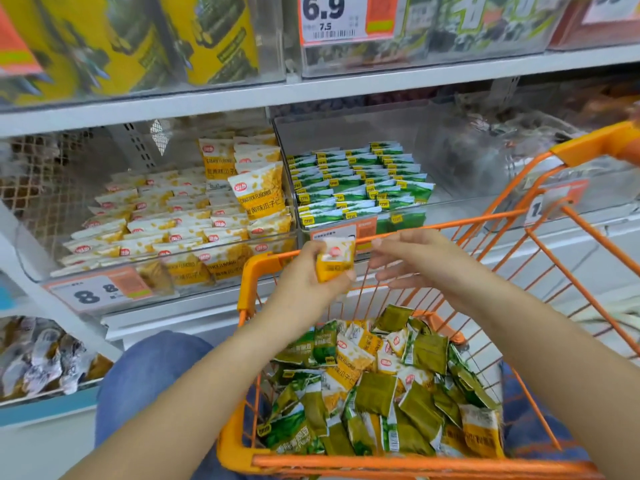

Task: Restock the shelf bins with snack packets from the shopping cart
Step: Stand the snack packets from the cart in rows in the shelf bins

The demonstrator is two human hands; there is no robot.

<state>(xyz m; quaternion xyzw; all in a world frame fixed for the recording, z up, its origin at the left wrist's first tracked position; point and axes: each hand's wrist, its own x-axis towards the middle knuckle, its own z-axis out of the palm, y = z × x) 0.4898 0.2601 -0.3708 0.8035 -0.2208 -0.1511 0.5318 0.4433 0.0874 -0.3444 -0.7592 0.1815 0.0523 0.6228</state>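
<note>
Gripping a small yellow-and-white packet (335, 263) above the far rim of the orange cart (415, 467), the left hand (311, 277) curls its fingers and thumb round the packet's lower half; a red logo shows on its white top. The right hand (412, 259) is just beside it, fingers loosely spread and holding nothing. Below, the cart holds a loose heap of green packets (375, 393) mixed with yellow ones. On the shelf beyond, the left clear bin (31, 268) is filled with rows of matching yellow packets (258, 197), some upright ones reading "CRAB ROE FLAVORED" over Chinese characters; its price tag (93, 292) shows a large "8". The right clear bin (450, 202) holds neat rows of green packets with small yellow labels (349, 183), too small to read. A tag (334, 17) on the shelf above reads "6.9" and "7.5"
</note>
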